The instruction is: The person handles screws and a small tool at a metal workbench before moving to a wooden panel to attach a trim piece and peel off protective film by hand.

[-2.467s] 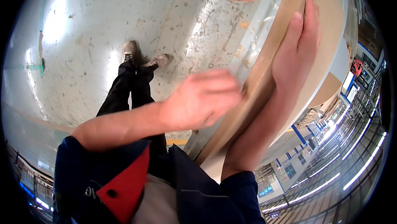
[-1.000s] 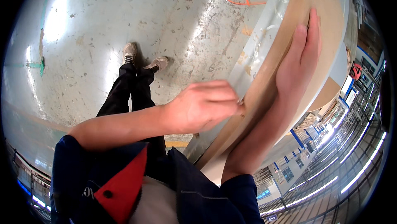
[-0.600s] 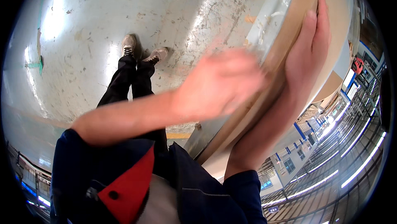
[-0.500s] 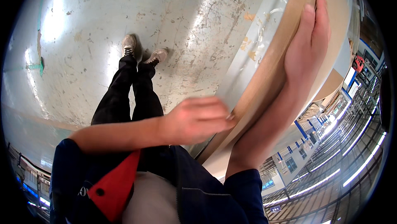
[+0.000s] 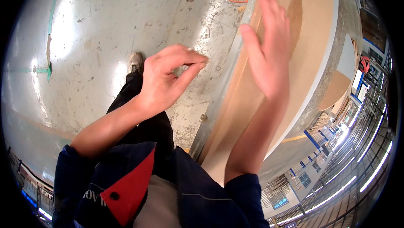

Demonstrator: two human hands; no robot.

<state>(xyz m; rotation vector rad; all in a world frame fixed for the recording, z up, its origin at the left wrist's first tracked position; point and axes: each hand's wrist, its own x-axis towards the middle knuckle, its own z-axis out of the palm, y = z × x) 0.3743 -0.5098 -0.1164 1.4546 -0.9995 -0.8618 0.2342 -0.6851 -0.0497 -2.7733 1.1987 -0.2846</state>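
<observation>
- large tan fibreboard panel (image 5: 294, 59) with a clear plastic film edge (image 5: 223, 89), standing on edge on the grey concrete floor (image 5: 92, 38), just right of the person's legs.
- right hand (image 5: 269, 55): open, fingers spread, flat at the panel face; contact unclear.
- left hand (image 5: 168, 78): thumb and forefinger pinched together near the film edge; can't tell if it holds anything.
- judgement: stiff, heavy, smooth-faced; grip by the long edges. film thin, likely slippery.

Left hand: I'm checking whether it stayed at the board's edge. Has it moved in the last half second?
Yes. The left hand has lifted up and left, away from the edge of the brown board; its pinched fingertips now show over the concrete floor.
</observation>
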